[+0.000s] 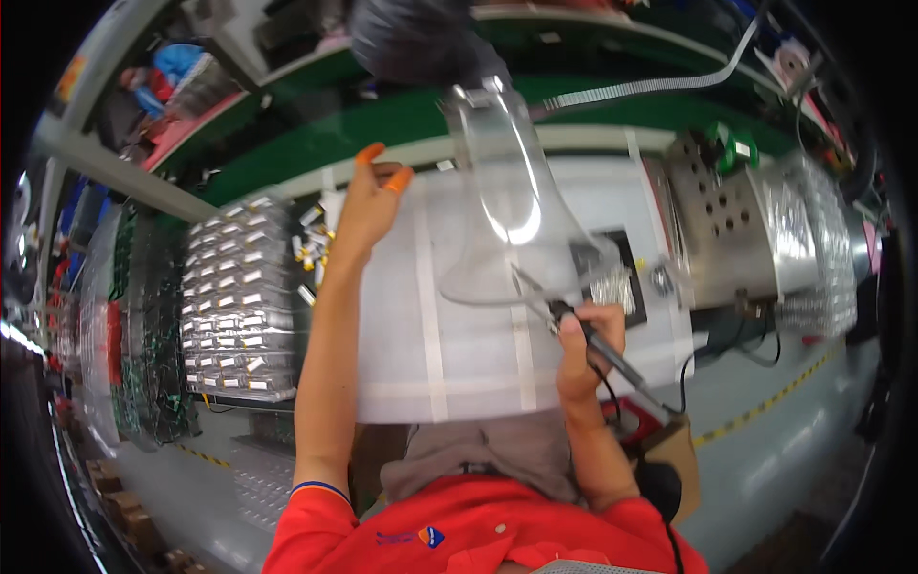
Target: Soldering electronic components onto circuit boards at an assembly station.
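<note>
In my right hand [588, 349] is a soldering iron [617, 356], its thin tip pointing up and left below the rim of a clear fume hood [516, 206]. A dark cord trails from the handle. My left hand [371, 206], with orange finger cots on its fingertips, reaches over the far left of the white work surface [392, 335]. Its finger and thumb are apart, and I see nothing between them. Small white-and-yellow parts [308, 251] lie scattered to the left of that wrist. Right of the hood's rim, a dark pad [631, 287] carries a silvery piece.
Stacked clear trays of small parts [239, 306] stand at the left. A perforated metal box [717, 225] and a green spool [734, 148] are at the right, with clear trays [813, 249] beyond. A grey duct [411, 38] joins the hood from above.
</note>
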`<state>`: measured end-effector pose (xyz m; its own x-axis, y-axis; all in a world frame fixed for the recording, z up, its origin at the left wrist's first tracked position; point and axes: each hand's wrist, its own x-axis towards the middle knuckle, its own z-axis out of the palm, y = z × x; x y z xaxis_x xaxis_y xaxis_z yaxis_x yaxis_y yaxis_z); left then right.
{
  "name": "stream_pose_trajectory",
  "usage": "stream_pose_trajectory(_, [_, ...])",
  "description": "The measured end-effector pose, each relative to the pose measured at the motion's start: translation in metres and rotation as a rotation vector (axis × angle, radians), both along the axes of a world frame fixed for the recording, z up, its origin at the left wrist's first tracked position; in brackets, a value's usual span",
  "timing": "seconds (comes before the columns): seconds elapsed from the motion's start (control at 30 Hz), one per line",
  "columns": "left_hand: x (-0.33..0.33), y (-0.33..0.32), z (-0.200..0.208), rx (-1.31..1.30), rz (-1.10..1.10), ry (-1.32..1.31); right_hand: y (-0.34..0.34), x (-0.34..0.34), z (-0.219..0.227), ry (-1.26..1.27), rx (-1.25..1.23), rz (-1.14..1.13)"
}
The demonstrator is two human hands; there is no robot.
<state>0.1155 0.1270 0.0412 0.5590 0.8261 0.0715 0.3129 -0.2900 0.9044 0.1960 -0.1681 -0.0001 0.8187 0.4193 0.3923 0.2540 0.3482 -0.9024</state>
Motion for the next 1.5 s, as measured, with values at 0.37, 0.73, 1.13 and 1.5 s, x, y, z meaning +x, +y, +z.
stream_pose_trajectory(0.37, [-0.009, -0.004, -0.045, 0.268, -0.055, 0.086, -0.044, 0.014, 0.013, -0.043, -0.048, -0.098])
stream_pose_trajectory(0.73, [-0.009, -0.010, -0.039, 0.261, -0.085, 0.065, -0.035, 0.073, 0.038, 0.010, -0.189, -0.328])
stream_pose_trajectory(1.13, [-0.009, -0.012, -0.038, 0.271, -0.082, 0.066, -0.014, 0.086, 0.051, 0.024, -0.382, -0.313])
stream_pose_trajectory(1.5, [-0.009, -0.011, -0.039, 0.280, -0.087, 0.064, -0.013, 0.094, 0.048, -0.012, -0.379, -0.381])
